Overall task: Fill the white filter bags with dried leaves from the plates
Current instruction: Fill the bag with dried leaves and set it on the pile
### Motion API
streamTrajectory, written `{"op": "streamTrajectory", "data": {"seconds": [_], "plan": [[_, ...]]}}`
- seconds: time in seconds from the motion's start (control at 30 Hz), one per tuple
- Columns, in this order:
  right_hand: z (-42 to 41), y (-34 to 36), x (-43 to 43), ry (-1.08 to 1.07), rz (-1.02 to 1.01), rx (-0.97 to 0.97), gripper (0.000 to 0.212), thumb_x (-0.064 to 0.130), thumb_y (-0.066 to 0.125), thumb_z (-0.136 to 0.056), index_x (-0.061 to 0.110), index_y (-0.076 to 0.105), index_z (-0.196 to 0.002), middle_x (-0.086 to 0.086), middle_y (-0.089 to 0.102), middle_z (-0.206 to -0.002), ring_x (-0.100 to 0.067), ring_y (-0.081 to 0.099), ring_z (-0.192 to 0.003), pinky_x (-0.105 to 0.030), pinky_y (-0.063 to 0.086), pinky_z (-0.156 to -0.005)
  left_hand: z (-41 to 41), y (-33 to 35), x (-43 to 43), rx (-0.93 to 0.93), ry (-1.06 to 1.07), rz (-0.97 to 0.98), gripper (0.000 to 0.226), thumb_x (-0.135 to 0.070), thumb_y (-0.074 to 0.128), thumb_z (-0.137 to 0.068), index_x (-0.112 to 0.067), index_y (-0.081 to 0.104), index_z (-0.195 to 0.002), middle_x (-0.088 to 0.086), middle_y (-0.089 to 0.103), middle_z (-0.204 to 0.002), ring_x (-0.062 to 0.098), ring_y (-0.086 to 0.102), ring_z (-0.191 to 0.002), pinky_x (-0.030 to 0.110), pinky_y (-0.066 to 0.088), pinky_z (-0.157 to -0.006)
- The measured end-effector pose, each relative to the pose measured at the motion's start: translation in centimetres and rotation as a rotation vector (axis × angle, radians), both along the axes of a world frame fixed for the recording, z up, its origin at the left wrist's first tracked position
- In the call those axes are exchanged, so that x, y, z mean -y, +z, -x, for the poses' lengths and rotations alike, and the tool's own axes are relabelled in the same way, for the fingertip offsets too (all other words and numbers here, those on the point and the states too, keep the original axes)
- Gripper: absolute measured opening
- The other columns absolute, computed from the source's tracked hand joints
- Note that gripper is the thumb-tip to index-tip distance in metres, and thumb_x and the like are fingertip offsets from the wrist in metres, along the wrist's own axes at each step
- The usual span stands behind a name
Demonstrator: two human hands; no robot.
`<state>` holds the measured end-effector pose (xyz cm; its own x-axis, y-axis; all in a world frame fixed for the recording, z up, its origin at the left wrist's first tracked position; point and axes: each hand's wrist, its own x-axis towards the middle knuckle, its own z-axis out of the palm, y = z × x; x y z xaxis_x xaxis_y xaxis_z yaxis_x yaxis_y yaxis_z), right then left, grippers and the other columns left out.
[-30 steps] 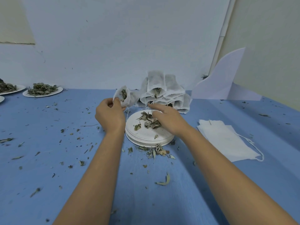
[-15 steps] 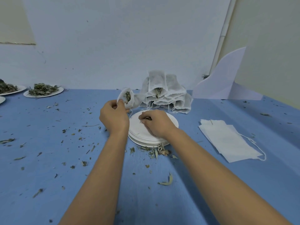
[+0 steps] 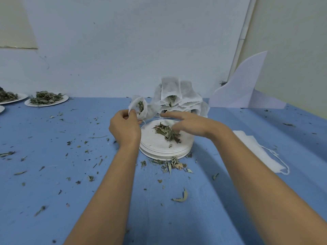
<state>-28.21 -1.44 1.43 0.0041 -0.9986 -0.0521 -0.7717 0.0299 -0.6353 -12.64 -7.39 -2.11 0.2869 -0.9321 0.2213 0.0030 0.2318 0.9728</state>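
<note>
My left hand (image 3: 124, 128) holds a white filter bag (image 3: 139, 108) by its rim, mouth towards me, with a few dried leaves inside. Just right of it is a stack of white plates (image 3: 159, 151) carrying a small heap of dried leaves (image 3: 166, 131). My right hand (image 3: 191, 124) hovers over that heap with fingers spread, the index finger straight and the other fingertips down on the leaves. Its thumb is hidden. Behind the plates lies a pile of filled filter bags (image 3: 178, 98).
Flat empty filter bags (image 3: 254, 149) with strings lie on the blue table at right. Two plates of leaves (image 3: 46, 100) (image 3: 8, 98) sit at far left by the wall. Spilled leaves (image 3: 169, 164) lie before the stack. A white board (image 3: 242, 85) leans at back right.
My right hand was curled over the plate half a second ago; its fingers have now spread and the leaf heap shows again. My left hand keeps holding the bag in place.
</note>
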Motion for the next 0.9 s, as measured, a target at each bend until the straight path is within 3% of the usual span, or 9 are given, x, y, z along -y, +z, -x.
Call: {"op": "streamTrajectory", "data": {"seconds": [0.07,0.17,0.27,0.6,0.73,0.8,0.9], "plan": [[0.2,0.4,-0.4,-0.010,-0.139,-0.101,0.077,0.010,0.058,-0.081,0.037,0.027,-0.147,0.005,0.028,-0.153,-0.018,0.029,-0.138,-0.030,0.032,-0.099,0.1,-0.1,0.0,0.006,-0.002,-0.001,0.012,-0.016,0.057,-0.092,-0.011,0.063,-0.083,0.009,0.067,-0.082,0.028,0.069,-0.081,0.044,0.056,-0.080],[0.2,0.2,-0.6,-0.052,-0.184,-0.270,0.079,0.018,0.067,-0.083,0.028,0.024,-0.149,-0.004,0.037,-0.146,-0.024,0.042,-0.126,-0.035,0.040,-0.100,0.1,-0.3,0.0,0.027,0.002,-0.004,0.013,-0.016,0.057,-0.092,-0.010,0.063,-0.082,0.009,0.066,-0.081,0.029,0.068,-0.082,0.044,0.056,-0.080],[-0.1,-0.2,-0.5,-0.063,-0.131,-0.238,0.075,0.018,0.071,-0.083,0.021,0.032,-0.146,-0.003,0.049,-0.138,-0.019,0.048,-0.114,-0.026,0.037,-0.088,0.1,-0.4,0.1,0.041,0.007,-0.013,0.016,-0.017,0.057,-0.093,-0.006,0.066,-0.089,0.010,0.067,-0.084,0.029,0.068,-0.083,0.043,0.056,-0.080],[-1.5,-2.2,0.7,-0.225,0.222,-0.077,0.074,0.023,0.081,-0.073,0.013,0.047,-0.138,-0.001,0.058,-0.125,-0.014,0.054,-0.113,-0.018,0.036,-0.082,0.0,-0.6,0.2,0.030,-0.019,-0.014,0.013,-0.017,0.056,-0.094,-0.008,0.065,-0.090,0.008,0.067,-0.084,0.022,0.068,-0.076,0.029,0.056,-0.071],[-0.5,-1.8,0.3,-0.198,0.271,0.065,0.064,0.019,0.082,-0.072,0.017,0.056,-0.130,0.004,0.059,-0.120,-0.003,0.063,-0.084,-0.015,0.047,-0.069,0.0,-0.7,0.2,-0.014,-0.029,-0.008,0.011,-0.015,0.056,-0.094,-0.009,0.063,-0.088,-0.001,0.062,-0.074,-0.001,0.060,-0.050,0.009,0.048,-0.050],[0.0,-1.7,0.4,-0.148,0.288,-0.080,0.064,0.028,0.082,-0.071,0.023,0.057,-0.130,0.004,0.053,-0.130,-0.007,0.054,-0.111,-0.018,0.041,-0.087,0.0,-0.8,0.2,-0.028,-0.027,-0.009,0.011,-0.014,0.056,-0.094,-0.008,0.063,-0.087,-0.002,0.061,-0.072,-0.005,0.058,-0.043,0.006,0.044,-0.045],[-0.3,-2.0,0.9,0.029,0.175,-0.101,0.066,0.034,0.070,-0.084,0.031,0.041,-0.143,0.003,0.020,-0.158,-0.014,0.017,-0.145,-0.032,0.019,-0.116,-0.1,-0.7,0.2,-0.029,0.006,0.000,0.013,-0.015,0.056,-0.094,-0.007,0.062,-0.086,0.002,0.062,-0.073,0.004,0.065,-0.057,0.012,0.049,-0.052]]}}
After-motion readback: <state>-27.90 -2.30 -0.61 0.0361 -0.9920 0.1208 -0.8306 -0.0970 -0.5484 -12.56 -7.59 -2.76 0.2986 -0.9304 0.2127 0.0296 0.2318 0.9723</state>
